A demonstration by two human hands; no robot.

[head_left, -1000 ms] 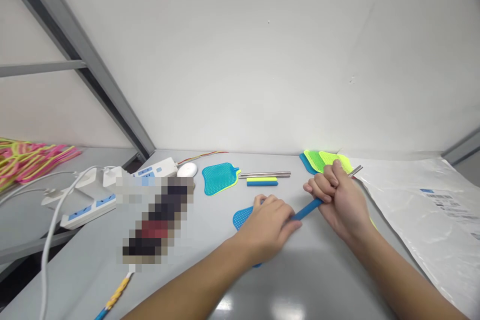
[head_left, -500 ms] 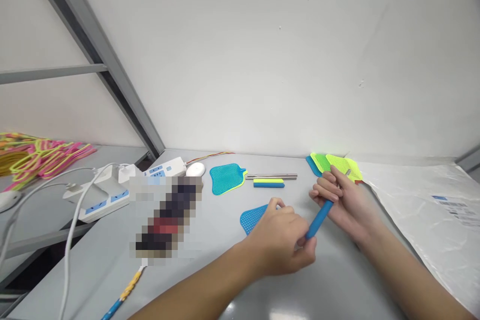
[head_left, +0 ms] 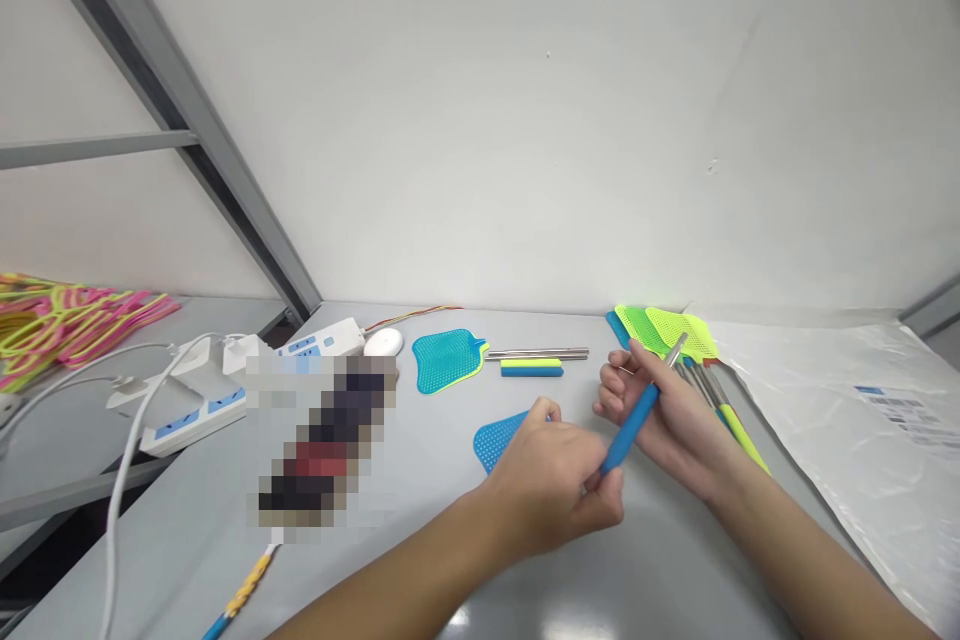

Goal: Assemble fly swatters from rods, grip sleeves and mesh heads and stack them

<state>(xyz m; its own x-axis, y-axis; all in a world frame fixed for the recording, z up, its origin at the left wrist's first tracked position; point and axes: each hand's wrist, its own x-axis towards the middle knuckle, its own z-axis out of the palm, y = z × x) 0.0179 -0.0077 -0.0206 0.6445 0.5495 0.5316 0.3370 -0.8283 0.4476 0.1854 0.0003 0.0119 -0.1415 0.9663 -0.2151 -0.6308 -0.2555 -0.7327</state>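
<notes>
Fingers [head_left: 602, 510] of the left hand [head_left: 549, 480] are pinching the blue handle [head_left: 630, 432], seemingly steadying it against the loosely curled right hand [head_left: 679, 428].

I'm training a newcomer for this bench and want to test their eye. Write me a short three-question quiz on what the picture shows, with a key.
1. Which hand holds the lower end of the raised blue handle?
2. True or false: a metal rod shows beyond that handle's upper end.
3. Which of these lies farthest right?
A) teal swatter head
B) white bag
C) power strip

Key
1. The left hand.
2. True.
3. B.
</notes>
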